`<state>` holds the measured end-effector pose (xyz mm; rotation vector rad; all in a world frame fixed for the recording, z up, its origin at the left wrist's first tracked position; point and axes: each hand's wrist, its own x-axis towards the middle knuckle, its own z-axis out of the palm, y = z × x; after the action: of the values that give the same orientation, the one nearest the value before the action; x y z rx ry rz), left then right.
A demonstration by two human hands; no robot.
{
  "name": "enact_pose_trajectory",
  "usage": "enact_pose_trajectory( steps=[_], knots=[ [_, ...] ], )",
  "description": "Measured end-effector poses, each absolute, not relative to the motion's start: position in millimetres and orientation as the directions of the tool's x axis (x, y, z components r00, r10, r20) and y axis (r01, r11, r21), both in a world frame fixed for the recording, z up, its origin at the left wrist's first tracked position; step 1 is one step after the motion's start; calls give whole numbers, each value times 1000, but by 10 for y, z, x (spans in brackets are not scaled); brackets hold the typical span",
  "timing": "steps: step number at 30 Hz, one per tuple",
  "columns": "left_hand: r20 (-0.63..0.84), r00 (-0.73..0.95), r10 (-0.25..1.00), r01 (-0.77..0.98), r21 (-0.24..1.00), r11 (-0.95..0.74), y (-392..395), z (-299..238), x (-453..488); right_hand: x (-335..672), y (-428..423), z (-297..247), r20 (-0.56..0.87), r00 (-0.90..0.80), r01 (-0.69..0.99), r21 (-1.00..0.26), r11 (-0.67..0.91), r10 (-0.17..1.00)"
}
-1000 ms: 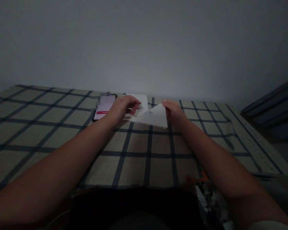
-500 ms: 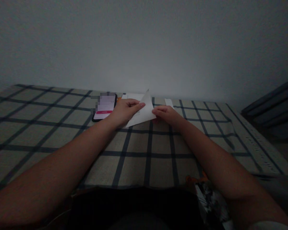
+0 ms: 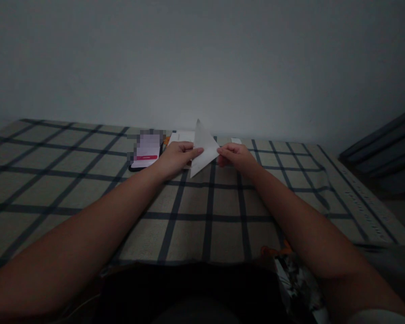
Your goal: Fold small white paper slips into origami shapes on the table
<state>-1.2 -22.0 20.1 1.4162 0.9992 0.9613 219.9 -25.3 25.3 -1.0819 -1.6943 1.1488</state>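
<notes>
A white sheet of paper, showing a triangular outline, is held above the checked cloth between my two hands. My left hand pinches its left side, thumb on the near face and fingers behind. At the right corner, the fingertips of my right hand close on the paper. Just left of my left hand lies a phone with a lit screen and a pink bar. Another white paper lies flat behind my left hand, partly covered by it.
A blue-striped checked cloth covers the surface, which meets a plain wall at the back. A small white item lies behind my right hand. Dark folded fabric stands at the far right. Something orange shows near the front edge.
The paper has turned in my hands; its outline is now a narrower triangle, its top point further left. My right hand has risen slightly. The phone stays put.
</notes>
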Motion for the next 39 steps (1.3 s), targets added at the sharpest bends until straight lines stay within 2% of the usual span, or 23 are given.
enact_pose_trajectory(
  steps=[3,11,15,18,20,23,26,28,33,39],
  knots=[
    [-5,303,953,13,1000,1,-230,230,-3,2205,-250,255,148,-303,197,-957,214,941],
    [15,271,963,-14,1000,-12,-238,285,27,2240,-212,222,158,-283,208,-953,221,946],
    [-2,247,969,-111,993,30,-244,304,40,2259,-144,155,199,-210,181,-954,238,957],
    [-23,206,978,-152,987,55,-231,310,37,2281,-108,132,275,-146,222,-927,302,950],
    [-53,181,982,-182,979,87,-211,304,33,2291,-113,141,394,-140,321,-850,418,908],
    [-111,193,975,-225,962,154,-183,282,36,2287,-156,173,588,-301,488,-581,651,751],
    [-137,238,961,-232,953,193,-174,259,45,2268,-203,191,628,-483,524,-352,776,611],
    [-125,266,956,-249,949,193,-177,244,46,2258,-221,185,593,-557,542,-271,795,582],
    [-82,321,943,-288,941,180,-176,202,30,2269,-221,164,568,-573,581,-227,782,591],
    [-115,426,898,-227,947,229,-174,196,26,2270,-220,189,617,-523,547,-288,786,589]
  ],
)
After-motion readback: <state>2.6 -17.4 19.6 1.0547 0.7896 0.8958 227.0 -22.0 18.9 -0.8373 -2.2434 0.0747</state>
